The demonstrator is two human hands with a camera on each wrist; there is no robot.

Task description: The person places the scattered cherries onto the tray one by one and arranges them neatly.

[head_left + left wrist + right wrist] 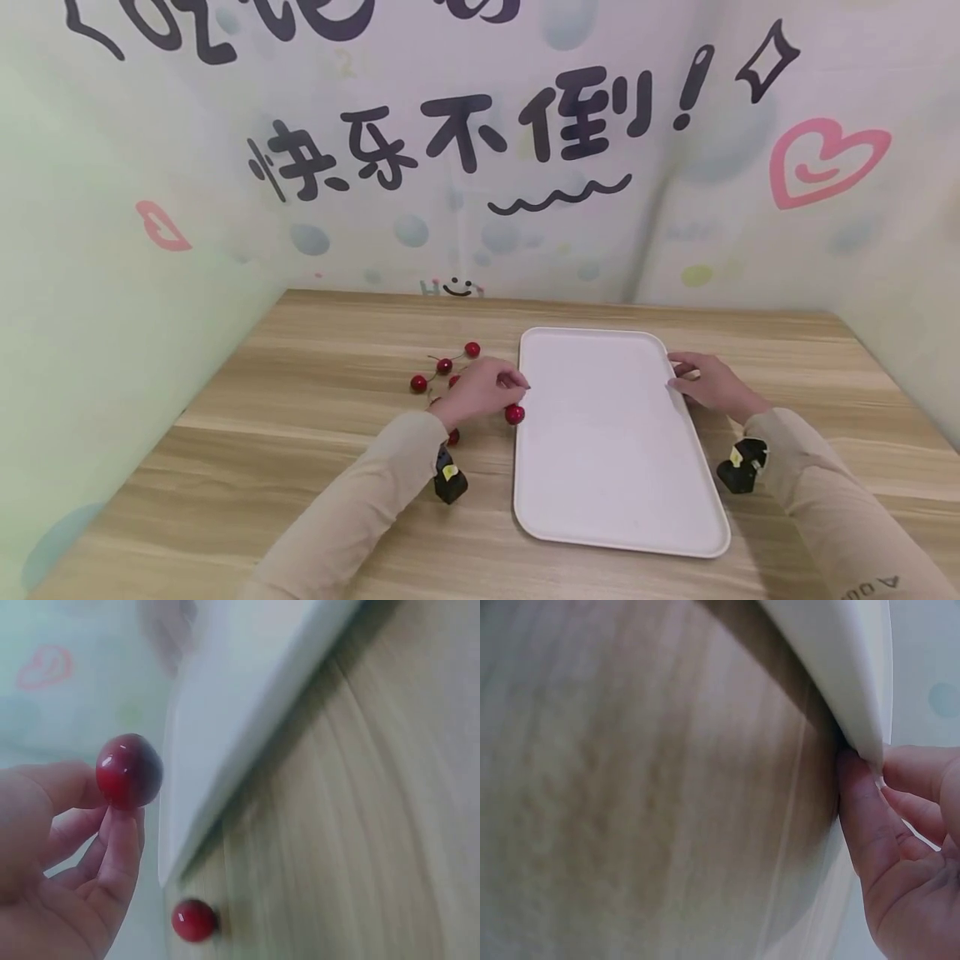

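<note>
A glossy red cherry [514, 414] [129, 771] is at the fingertips of my left hand [483, 390] [75, 870], over the tray's left rim. Thumb and fingers close together there and pinch the cherry; its stem cannot be made out. The white rectangular tray [611, 442] lies flat on the table. At its right rim, toward the far corner, my right hand [712, 385] [915, 847] pinches the edge between thumb and fingers. More cherries with thin stems, such as one cherry [418, 383], lie left of the tray, partly hidden by the left hand and wrist.
The wood-grain table [300, 400] reaches back to a printed wall cloth [450, 242] with dark lettering. Black wrist cameras hang below both sleeves. In the left wrist view, a loose cherry [195, 921] rests on the table near the tray.
</note>
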